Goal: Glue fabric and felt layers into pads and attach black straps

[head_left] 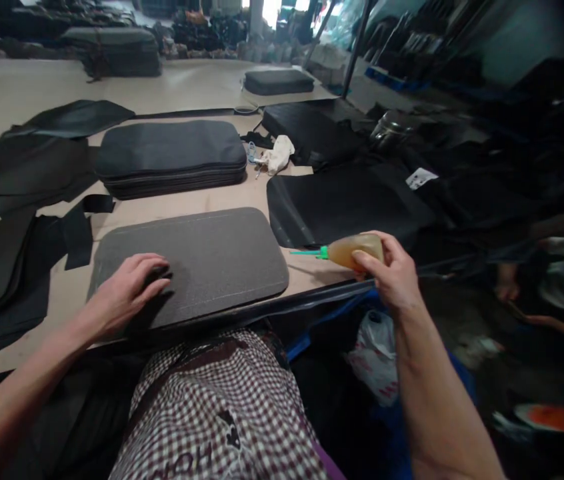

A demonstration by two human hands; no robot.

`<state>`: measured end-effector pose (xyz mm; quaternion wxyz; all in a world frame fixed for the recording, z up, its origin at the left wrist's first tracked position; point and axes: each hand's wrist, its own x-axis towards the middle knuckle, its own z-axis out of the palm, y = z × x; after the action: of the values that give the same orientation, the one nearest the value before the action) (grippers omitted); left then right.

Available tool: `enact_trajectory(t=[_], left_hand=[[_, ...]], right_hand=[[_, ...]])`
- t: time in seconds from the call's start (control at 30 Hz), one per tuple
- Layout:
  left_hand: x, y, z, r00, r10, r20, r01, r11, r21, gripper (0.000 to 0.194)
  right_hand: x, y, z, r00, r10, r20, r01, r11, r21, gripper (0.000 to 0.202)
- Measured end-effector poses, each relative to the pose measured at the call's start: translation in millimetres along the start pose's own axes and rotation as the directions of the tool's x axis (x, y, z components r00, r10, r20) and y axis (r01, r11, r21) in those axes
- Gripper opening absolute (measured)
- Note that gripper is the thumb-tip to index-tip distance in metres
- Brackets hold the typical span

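Note:
A dark grey rounded panel [212,260] with a pale stitch line lies flat near the table's front edge. On its left part rests my left hand [137,283], thumb and fingers curled around something small and dark that I cannot make out. My right hand [395,270] grips a squeeze bottle [345,253] of amber liquid, apparently glue, just past the panel's right end. The bottle is tilted onto its side, and its thin green nozzle points left toward the panel without touching it.
Behind the panel stands a stack of black panels [172,153]. Black sheets [2,267] lie left, and another black piece [332,203] lies right. A crumpled white cloth [279,155] sits behind. Below the edge hangs a plastic bag [376,353]. Another person's hand [507,290] shows far right.

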<state>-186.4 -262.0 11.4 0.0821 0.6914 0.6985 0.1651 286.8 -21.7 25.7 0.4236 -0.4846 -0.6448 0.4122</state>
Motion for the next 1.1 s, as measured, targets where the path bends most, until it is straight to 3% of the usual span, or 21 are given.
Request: enact_trajectory(t=[0.1,0.23,0.3,0.4,0.6,0.77,0.83,0.93,1.1], left_hand=[[37,29,22.4,0.995,0.088,0.041,-0.091,0.991,0.102,0.064],[65,36,46.5,0.985,0.094,0.143,-0.132,0.950,0.282,0.068],[68,31,51.2,0.982,0.079,0.170,-0.129,0.942,0.310,0.068],[68,27,51.3,0.981,0.069,0.179,-0.121,0.946,0.301,0.068],[68,31,46.0,0.978,0.080,0.190,-0.129,0.957,0.261,0.067],[69,29,45.8,0.977,0.074,0.198,-0.119,0.967,0.226,0.067],[69,27,44.2,0.978,0.075,0.197,-0.112,0.977,0.184,0.065],[70,27,36.1,0.978,0.090,0.190,-0.104,0.993,0.064,0.056],[73,31,16.4,0.993,0.033,0.110,-0.015,0.987,-0.160,0.044]], right_hand=[[13,6,41,1.000,-0.017,-0.025,0.019,0.996,0.082,0.063],[29,17,78,0.997,-0.078,0.003,0.078,0.997,0.009,0.067],[33,22,78,0.992,-0.124,0.000,0.124,0.991,-0.055,0.065],[29,24,60,0.993,-0.116,-0.025,0.114,0.990,-0.082,0.064],[10,19,16,0.980,0.066,0.187,-0.066,0.998,-0.006,0.060],[1,29,1,0.990,0.130,0.063,-0.136,0.984,0.112,0.060],[-1,33,2,0.991,0.128,0.030,-0.131,0.954,0.271,0.058],[2,34,14,0.990,0.106,0.088,-0.137,0.845,0.518,0.048],[38,9,67,0.988,0.011,0.156,-0.117,0.713,0.691,0.044]])
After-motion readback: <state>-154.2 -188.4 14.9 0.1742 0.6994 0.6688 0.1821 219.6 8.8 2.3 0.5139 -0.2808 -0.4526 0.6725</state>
